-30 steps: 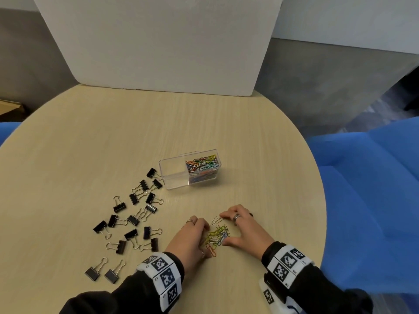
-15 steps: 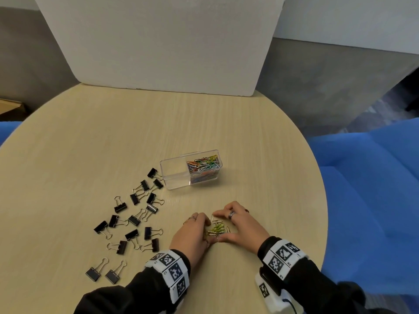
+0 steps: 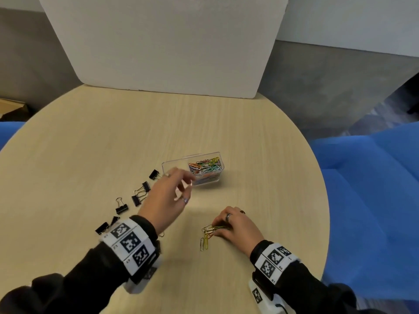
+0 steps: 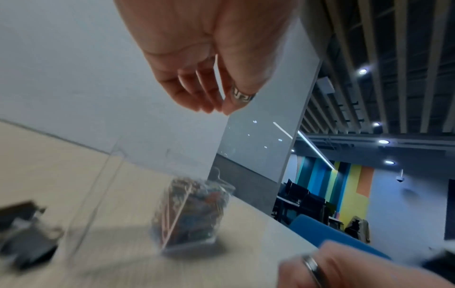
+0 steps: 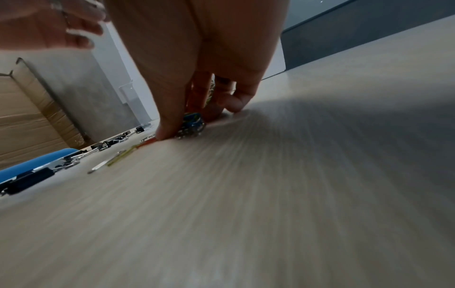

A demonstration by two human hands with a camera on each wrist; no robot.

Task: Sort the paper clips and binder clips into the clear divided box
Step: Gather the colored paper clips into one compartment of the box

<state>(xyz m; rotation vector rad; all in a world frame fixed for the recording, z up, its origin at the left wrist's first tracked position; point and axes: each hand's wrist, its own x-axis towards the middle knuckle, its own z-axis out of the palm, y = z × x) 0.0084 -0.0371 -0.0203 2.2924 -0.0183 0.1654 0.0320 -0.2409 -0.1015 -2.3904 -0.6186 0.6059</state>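
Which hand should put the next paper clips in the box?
Probably the right hand: its fingers already pinch the loose paper clips on the table. The left hand holds nothing visible.

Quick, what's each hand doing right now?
Left hand: open, fingers loose, holding nothing, raised beside the clear box.
Right hand: pinching paper clips on the table.

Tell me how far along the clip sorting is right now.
Partly done. Coloured paper clips already fill the right compartment of the clear box. The right hand is gathering the loose paper clips on the table. The left hand hangs near the box. The binder clips all wait outside.
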